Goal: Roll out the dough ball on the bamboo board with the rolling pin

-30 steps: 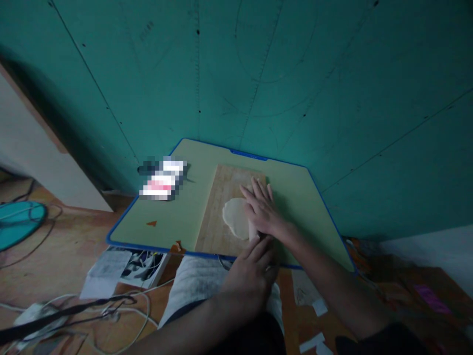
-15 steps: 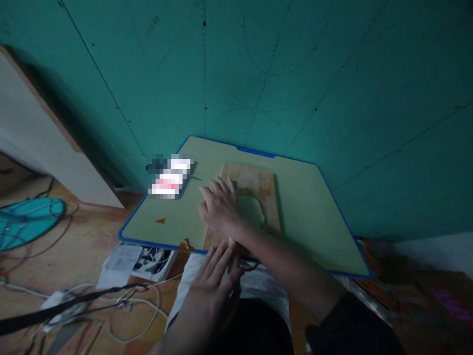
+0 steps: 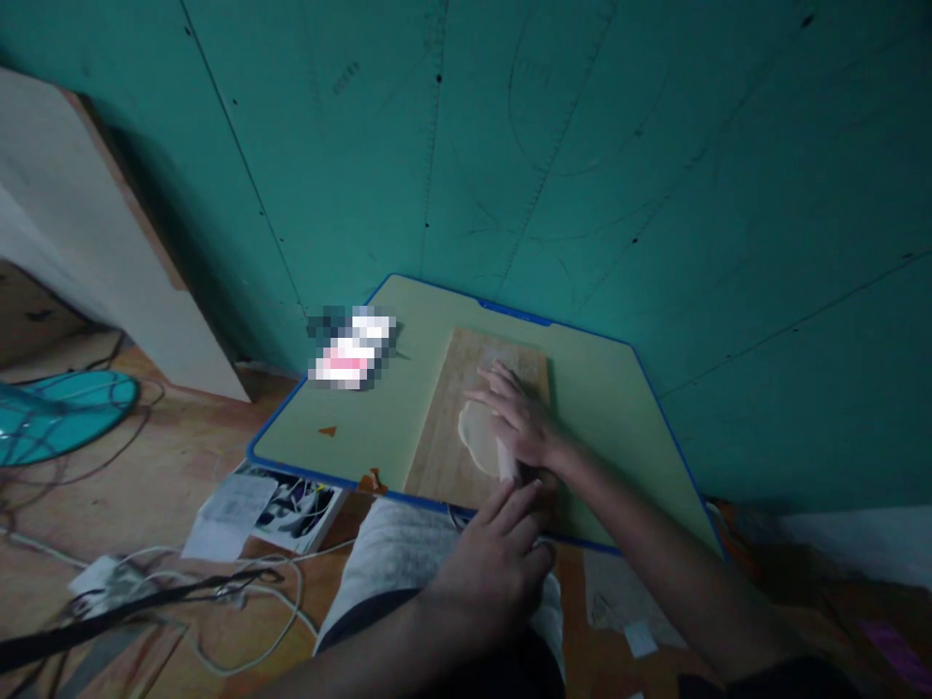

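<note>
A flat, roundish sheet of pale dough with an uneven edge lies on the rectangular light-brown wooden board, towards the board's near half. On the board, over the dough's right side, is a pale cylindrical rod, partly hidden by the hands. The right hand is laid open over the rod, its fingers spread and pointing towards the board's far end. The left hand is at the board's near edge, fingers bent against the rod's near end; I cannot tell whether it grips the rod or only presses on it.

Beneath the board is a pale green tabletop with a blue rim. To the board's left are a blurred, pixelated white-and-pink rectangular object and, nearer, a small orange triangular scrap. Beyond the board rises a green panelled wall. Below and left of the board, a white box of cables stands beside a white paper sheet.
</note>
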`<action>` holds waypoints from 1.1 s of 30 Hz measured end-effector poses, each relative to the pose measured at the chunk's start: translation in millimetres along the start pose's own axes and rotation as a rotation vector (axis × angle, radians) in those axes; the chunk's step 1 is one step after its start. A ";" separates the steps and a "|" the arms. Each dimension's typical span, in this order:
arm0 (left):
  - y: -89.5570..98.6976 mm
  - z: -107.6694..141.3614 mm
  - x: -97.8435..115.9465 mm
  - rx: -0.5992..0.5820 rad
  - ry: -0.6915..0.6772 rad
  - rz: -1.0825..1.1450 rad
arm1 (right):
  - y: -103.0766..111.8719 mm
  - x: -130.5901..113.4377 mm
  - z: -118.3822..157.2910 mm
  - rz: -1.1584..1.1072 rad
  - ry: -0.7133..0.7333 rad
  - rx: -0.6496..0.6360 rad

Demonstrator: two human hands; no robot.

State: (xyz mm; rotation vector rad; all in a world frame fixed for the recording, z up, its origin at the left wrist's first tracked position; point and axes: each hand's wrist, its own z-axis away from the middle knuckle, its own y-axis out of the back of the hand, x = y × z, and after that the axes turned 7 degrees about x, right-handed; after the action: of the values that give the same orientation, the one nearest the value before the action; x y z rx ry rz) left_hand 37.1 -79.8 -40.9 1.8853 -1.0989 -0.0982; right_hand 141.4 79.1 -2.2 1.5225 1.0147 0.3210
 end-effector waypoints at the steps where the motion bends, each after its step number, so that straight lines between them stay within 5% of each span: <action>1: -1.4 -1.1 0.7 0.007 -0.004 -0.006 | 0.9 2.8 2.4 0.005 0.003 0.007; 7: 3.3 22.1 7.5 0.062 0.114 -0.140 | -0.2 -25.0 -12.6 0.089 0.050 -0.026; 14: 31.7 49.4 8.9 0.019 0.234 -0.221 | -18.7 -67.8 -40.3 0.157 0.005 -0.037; 25: 43.3 68.1 -1.4 0.027 0.233 -0.269 | -31.0 -83.2 -50.3 0.184 -0.059 0.003; 33: 51.6 73.7 -6.7 0.137 0.249 -0.248 | -38.1 -98.6 -69.0 0.199 -0.094 0.000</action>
State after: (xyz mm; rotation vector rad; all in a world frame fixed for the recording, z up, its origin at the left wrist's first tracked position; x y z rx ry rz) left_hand -35.2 -133.4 -47.2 2.0861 -0.7175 0.0723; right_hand 20.1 48.3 13.9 1.6268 0.7917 0.3850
